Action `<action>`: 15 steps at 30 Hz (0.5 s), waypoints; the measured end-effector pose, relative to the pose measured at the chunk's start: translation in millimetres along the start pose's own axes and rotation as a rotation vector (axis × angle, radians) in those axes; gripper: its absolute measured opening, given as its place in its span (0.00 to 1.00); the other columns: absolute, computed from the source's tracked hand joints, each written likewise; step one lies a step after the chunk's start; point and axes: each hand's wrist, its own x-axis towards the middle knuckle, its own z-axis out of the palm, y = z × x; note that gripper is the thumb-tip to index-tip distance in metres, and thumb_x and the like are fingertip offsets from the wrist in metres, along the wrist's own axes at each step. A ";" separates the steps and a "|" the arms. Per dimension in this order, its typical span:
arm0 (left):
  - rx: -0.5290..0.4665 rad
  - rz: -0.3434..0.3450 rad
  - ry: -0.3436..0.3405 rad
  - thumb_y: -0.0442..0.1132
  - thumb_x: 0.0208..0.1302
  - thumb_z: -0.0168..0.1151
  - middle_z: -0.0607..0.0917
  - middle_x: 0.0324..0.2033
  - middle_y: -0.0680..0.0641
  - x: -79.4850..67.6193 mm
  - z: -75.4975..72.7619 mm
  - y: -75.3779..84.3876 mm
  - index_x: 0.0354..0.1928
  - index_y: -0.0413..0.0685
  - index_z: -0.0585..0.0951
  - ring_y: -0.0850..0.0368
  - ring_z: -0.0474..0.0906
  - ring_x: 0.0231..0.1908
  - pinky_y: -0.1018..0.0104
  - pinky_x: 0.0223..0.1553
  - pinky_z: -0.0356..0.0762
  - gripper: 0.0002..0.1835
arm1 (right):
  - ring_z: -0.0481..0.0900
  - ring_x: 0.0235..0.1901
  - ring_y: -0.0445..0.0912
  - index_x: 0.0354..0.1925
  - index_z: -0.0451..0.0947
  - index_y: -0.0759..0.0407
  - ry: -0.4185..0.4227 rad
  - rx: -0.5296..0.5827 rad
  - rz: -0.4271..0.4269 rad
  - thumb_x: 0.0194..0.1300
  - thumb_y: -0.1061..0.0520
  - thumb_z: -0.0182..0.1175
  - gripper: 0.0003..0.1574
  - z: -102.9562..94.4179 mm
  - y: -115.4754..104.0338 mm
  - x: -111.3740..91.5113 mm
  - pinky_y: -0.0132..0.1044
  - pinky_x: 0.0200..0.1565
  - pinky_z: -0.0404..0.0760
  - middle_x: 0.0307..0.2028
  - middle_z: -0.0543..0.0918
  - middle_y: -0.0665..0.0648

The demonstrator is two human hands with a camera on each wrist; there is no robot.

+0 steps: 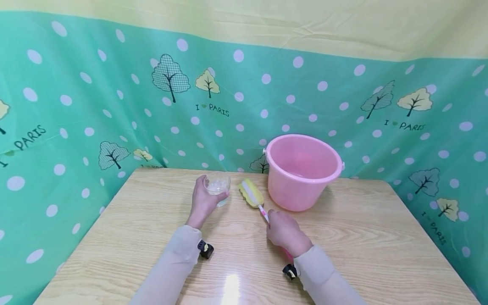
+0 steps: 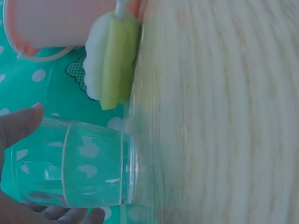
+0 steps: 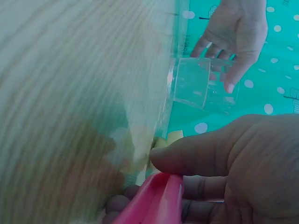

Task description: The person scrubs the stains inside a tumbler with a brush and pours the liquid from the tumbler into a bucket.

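Observation:
A clear plastic cup (image 1: 219,184) stands upright on the wooden table, toward its back left. My left hand (image 1: 205,201) grips it from the left side, thumb on the near side and fingers round the far side. In the left wrist view the cup (image 2: 93,163) looks see-through, with a ridge round its middle. My right hand (image 1: 286,231) holds a sponge bottle brush (image 1: 252,193) by its pink and white handle. The brush's yellow and white head points away toward the back, between the cup and the bucket. Part of the handle is hidden under my right hand.
Just right of the brush head, a pink bucket (image 1: 295,192) stands upright near the table's back edge. A green dotted curtain (image 1: 228,140) hangs behind and at both sides of the wooden table (image 1: 362,245).

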 end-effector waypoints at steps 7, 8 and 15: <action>-0.005 0.011 0.002 0.42 0.42 0.78 0.64 0.66 0.36 0.8 -3.1 -2.9 0.70 0.40 0.54 0.39 0.59 0.65 0.48 0.67 0.56 0.55 | 0.69 0.21 0.48 0.36 0.73 0.63 -0.007 0.056 0.043 0.55 0.70 0.56 0.08 -0.9 3.4 2.4 0.38 0.21 0.70 0.24 0.72 0.55; -0.011 0.011 -0.001 0.41 0.43 0.78 0.64 0.65 0.36 0.9 -3.1 -3.3 0.70 0.40 0.54 0.39 0.59 0.65 0.48 0.67 0.56 0.55 | 0.69 0.21 0.48 0.36 0.73 0.63 -0.006 0.062 0.045 0.55 0.70 0.56 0.09 -0.8 4.4 2.7 0.38 0.21 0.70 0.24 0.72 0.55; -0.054 0.016 -0.023 0.40 0.42 0.78 0.64 0.65 0.34 -0.1 -1.4 -3.4 0.71 0.41 0.53 0.38 0.60 0.65 0.48 0.67 0.55 0.56 | 0.71 0.23 0.49 0.39 0.73 0.62 0.046 0.031 0.071 0.54 0.70 0.57 0.12 -2.3 12.4 4.2 0.39 0.24 0.72 0.27 0.73 0.55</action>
